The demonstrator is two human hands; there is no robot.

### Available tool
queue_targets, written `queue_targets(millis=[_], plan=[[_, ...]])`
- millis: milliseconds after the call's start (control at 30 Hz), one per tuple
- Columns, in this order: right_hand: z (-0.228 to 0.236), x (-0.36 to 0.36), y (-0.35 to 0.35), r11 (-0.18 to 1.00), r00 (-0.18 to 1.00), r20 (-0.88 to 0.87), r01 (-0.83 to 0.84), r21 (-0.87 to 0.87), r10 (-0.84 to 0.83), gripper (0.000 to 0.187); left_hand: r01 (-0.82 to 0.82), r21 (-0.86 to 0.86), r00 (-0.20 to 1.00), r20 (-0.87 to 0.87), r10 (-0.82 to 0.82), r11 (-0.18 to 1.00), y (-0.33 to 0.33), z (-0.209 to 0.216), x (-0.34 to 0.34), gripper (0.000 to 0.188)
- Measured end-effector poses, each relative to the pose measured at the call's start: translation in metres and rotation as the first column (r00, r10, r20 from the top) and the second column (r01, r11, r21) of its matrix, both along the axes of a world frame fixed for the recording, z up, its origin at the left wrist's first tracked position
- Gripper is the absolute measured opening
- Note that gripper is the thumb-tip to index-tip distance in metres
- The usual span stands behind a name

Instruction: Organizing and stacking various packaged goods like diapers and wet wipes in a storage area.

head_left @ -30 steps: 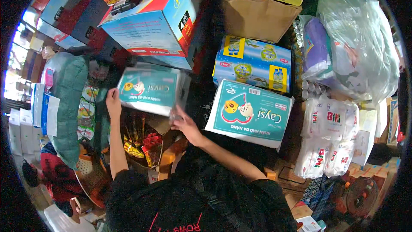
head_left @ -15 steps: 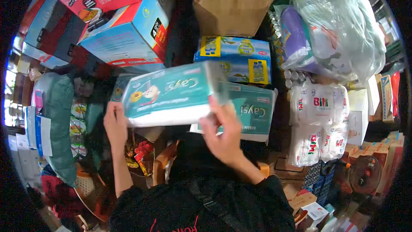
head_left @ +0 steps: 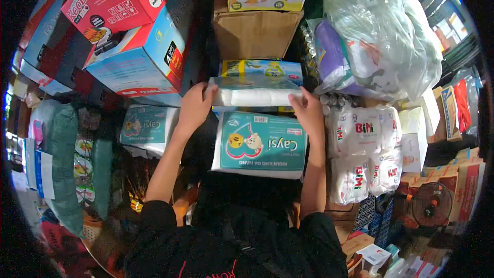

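Head view, looking down over a crowded stockroom: I see both hands holding a white, plastic-wrapped tissue pack (head_left: 256, 94) by its two ends, level and side-on, above a stack of the same goods. The left hand (head_left: 194, 108) clasps the left end, fingers curled round the corner; the right hand (head_left: 307, 110) clasps the right end, thumb on the near face. Both are closed narrowly on the pack, gripping from opposite sides, which I judge keeps the soft bundle from sagging.

Directly beneath and nearer lies a teal tissue pack (head_left: 260, 146), flat with its printed face up, and farther off a blue and yellow pack (head_left: 262, 68) peeks out behind the held one. Another teal pack (head_left: 145, 125) sits to the left, partly shadowed. A brown carton (head_left: 252, 33) stands at the far end of the stack, flanked on the left by a red and blue box (head_left: 136, 46) tilted on its side. To the right, a clear plastic bag (head_left: 381, 41) bulges over white wrapped rolls (head_left: 363, 149). Goods are packed touching, apparently to save floor room.
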State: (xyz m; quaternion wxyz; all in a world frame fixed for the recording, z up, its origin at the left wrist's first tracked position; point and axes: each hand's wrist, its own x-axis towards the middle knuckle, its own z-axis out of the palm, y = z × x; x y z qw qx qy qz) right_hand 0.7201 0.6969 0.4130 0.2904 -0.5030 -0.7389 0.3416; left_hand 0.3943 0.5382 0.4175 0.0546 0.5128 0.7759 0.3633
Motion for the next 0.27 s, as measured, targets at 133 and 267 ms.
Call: queue_targets(millis=[133, 267], plan=[[-0.018, -0.008, 0.018, 0.989, 0.989, 0.097, -0.117, 0.094, 0.108, 0.064, 0.060, -0.009, 0.997, 0.040, -0.059, 0.998, 0.021, -0.038, -0.019, 0.039], [-0.042, -0.022, 0.043, 0.968, 0.953, 0.169, -0.250, -0.020, 0.250, 0.066, 0.104, -0.060, 0.989, 0.108, -0.097, 0.993, 0.032, -0.077, -0.037, 0.042]])
